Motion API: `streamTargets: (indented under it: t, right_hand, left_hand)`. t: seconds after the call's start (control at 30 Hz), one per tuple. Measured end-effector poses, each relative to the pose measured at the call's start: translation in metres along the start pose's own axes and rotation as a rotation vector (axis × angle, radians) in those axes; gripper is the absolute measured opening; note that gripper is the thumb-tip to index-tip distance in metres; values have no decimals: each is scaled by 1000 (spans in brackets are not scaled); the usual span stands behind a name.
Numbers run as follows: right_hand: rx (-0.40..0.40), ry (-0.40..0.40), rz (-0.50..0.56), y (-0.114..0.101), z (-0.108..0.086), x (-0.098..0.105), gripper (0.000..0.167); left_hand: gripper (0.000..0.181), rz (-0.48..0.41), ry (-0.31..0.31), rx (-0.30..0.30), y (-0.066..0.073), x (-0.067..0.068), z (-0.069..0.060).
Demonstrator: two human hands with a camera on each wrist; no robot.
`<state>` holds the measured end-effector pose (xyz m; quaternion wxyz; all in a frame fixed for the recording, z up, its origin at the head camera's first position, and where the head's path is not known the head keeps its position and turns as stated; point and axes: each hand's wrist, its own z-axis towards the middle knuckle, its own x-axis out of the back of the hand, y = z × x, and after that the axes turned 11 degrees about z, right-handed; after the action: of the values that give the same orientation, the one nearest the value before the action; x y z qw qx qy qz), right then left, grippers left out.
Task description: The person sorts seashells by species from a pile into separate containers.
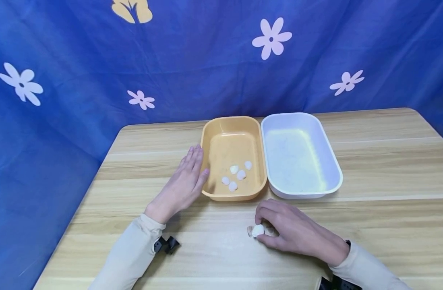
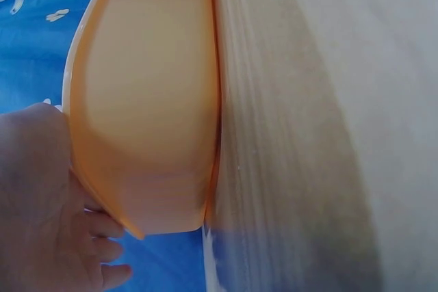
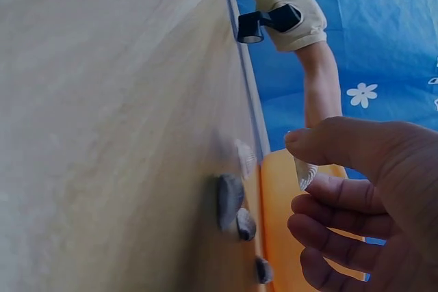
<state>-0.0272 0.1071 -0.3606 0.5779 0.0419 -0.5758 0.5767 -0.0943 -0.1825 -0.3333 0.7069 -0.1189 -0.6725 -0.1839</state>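
Note:
My right hand (image 1: pixel 292 229) pinches a white ribbed seashell (image 3: pixel 304 172) between thumb and fingers, just above the table in front of the tubs. Close under that hand lie several other shells, among them a dark grey shell (image 3: pixel 230 200) and a small brownish shell (image 1: pixel 249 230). The left hand (image 1: pixel 183 179) rests its extended fingers against the left rim of an orange-yellow plastic tub (image 1: pixel 232 198). Inside this tub, toward its near end, are several pale shells, such as a whitish shell (image 1: pixel 233 186).
A white plastic tub (image 1: pixel 305 195) stands directly against the right side of the orange-yellow one. Both sit on a light wood-grain table (image 1: pixel 388 173). Behind and to the left hangs a blue flowered cloth (image 1: pixel 207 60).

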Motion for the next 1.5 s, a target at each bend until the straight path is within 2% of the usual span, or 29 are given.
streamTargets:
  t: [0.43,0.7,1.03,1.3,1.5]
  right_hand:
    - [10,12,-26,-4,2,7,24]
    - [-16,11,-50,-9,6,19,24]
    - [54,54,-95,-15,23,39,25]
    - [-42,105,-74,-25,51,49,23]
    - [-105,123,-39,-19,62,47,24]
  left_hand:
    - [64,-1,-9,1,1,1,-1]
    - [63,6,-4,-11,0,0,1]
    - [64,6,-3,-19,-1,1,1]
    - [63,5,-7,-8,-3,1,-1]
    - [63,5,0,-19,-2,-1,1]
